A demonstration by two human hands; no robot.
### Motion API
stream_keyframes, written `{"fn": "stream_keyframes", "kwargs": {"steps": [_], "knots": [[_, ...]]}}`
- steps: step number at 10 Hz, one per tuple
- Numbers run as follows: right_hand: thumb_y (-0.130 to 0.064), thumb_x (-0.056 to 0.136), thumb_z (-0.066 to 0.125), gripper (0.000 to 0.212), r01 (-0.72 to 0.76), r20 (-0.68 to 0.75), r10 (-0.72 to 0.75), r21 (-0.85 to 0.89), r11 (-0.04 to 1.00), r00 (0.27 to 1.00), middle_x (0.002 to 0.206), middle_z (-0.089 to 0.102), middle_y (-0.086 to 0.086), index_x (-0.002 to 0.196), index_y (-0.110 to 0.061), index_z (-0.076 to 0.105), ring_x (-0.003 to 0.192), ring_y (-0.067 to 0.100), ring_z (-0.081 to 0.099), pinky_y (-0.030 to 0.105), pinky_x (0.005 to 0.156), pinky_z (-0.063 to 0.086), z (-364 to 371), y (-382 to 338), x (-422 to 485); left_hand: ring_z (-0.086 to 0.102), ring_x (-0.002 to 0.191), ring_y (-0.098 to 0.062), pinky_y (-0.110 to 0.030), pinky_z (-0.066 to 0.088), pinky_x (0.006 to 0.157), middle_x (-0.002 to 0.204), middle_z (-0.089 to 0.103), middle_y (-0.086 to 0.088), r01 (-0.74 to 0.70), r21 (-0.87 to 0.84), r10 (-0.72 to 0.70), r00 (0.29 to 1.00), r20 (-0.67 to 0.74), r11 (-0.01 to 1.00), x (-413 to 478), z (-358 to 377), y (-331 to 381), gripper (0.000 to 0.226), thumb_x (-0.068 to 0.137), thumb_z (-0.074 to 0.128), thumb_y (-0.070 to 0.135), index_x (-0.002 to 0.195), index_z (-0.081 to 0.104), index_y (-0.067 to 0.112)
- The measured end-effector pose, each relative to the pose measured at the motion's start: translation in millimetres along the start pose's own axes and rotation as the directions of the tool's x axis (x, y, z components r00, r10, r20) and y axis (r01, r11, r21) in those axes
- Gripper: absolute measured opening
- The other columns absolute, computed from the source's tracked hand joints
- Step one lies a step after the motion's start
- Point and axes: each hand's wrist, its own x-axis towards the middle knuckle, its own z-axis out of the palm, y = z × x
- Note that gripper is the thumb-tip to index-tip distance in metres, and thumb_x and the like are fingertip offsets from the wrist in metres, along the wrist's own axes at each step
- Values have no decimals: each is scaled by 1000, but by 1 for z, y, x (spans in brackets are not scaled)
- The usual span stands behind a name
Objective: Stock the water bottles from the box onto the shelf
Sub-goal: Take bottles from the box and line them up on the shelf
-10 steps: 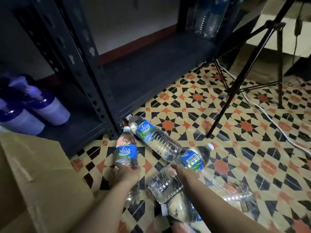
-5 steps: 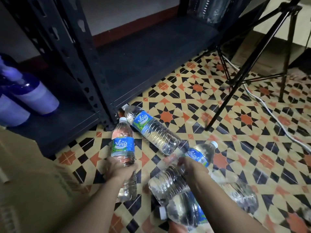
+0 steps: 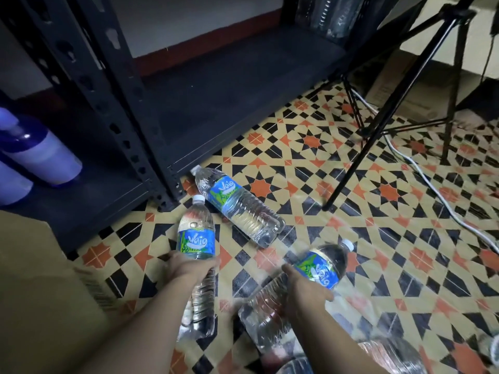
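Gripping one water bottle each, both hands reach forward over the tiled floor. The left hand wraps its fingers round the left bottle just under the blue label, so the label and neck stand clear above the knuckles and the ribbed lower body runs down past the wrist. This bottle's long axis goes from 6 to 12 o'clock, white cap towards 12.

The right hand clasps the right bottle across its middle, with the thumb on the 10 o'clock side and the fingers curled over the 4 o'clock side. The label sits just beyond the fingers. Its cap points to about 2 o'clock, its base to 8, and it looks blurred.

A third bottle lies on the tiles apart from both hands, at 12 o'clock from them, cap aimed at 10 to 11 o'clock and close to the foot of the dark shelf. More bottles lie at 5 o'clock. The cardboard box fills the 8 o'clock corner.

Compared with a second ago, the right bottle has turned in the hand: its label showed a barcode then and shows the brand name now. The right hand also sits lower on the body than half a second ago. The left bottle has barely shifted, and the lying bottle has not moved.
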Motion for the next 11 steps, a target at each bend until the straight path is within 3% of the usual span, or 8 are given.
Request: {"fn": "stream_keyframes", "kwargs": {"steps": [1,3,4,6,7,8,9,11], "knots": [[-50,33,89,113,-33,-64,36,41,999,997,112,62,21,125,-3,43,100,38,65,53,92,54,-4,-7,-4,59,82,-26,-35,55,74,94,60,-13,-22,1,22,998,-53,1000,1,4,-5,68,56,92,39,90,42,9],[-37,56,95,99,-36,-166,47,73,997,985,112,58,24,129,1,40,103,40,61,49,93,52,-23,-9,-7,63,66,-23,-25,51,55,79,67,-11,-35,37,40,988,-147,999,-27,10,-31,50,57,90,39,76,56,8],[-36,60,92,88,58,-126,-58,3,998,990,108,62,22,125,3,46,100,39,63,47,89,53,-34,-3,-13,64,82,-30,-28,48,62,92,65,-14,-94,-12,90,978,-187,996,-45,7,-29,63,51,92,41,90,57,5],[-29,58,93,86,276,-154,-277,-28,961,948,101,61,13,127,-6,46,98,34,61,41,88,50,-48,-42,-50,65,80,-25,-30,54,66,76,68,-1,-276,-93,267,958,-102,957,-88,-11,12,55,45,89,46,79,59,15],[-28,54,93,76,384,-84,-382,4,923,920,94,66,7,117,-13,54,88,28,64,37,84,52,-49,-69,-74,69,72,-18,-29,56,61,73,70,3,-361,-134,347,930,-118,923,-117,-26,35,75,28,78,58,90,66,17],[-36,46,92,72,463,-27,-462,47,885,886,87,69,4,107,-17,59,78,24,66,32,72,52,-48,-99,-106,63,73,-17,-27,53,67,79,64,2,-475,-192,438,875,-206,859,-153,-52,60,64,41,90,44,89,55,19],[-40,42,87,76,588,47,-589,37,808,807,89,69,2,108,-18,57,78,24,67,36,75,55,-49,-130,-151,59,73,-12,-23,45,62,82,63,3,-590,-234,517,799,-308,773,-192,-89,84,59,50,92,35,92,54,17],[-34,48,86,60,869,206,-857,53,491,472,82,69,-5,99,-23,57,72,12,66,34,68,56,-63,-185,-258,64,84,-19,-29,49,69,87,67,7,-752,-196,563,615,-552,629,-259,-180,99,64,43,90,47,91,57,22]]}}
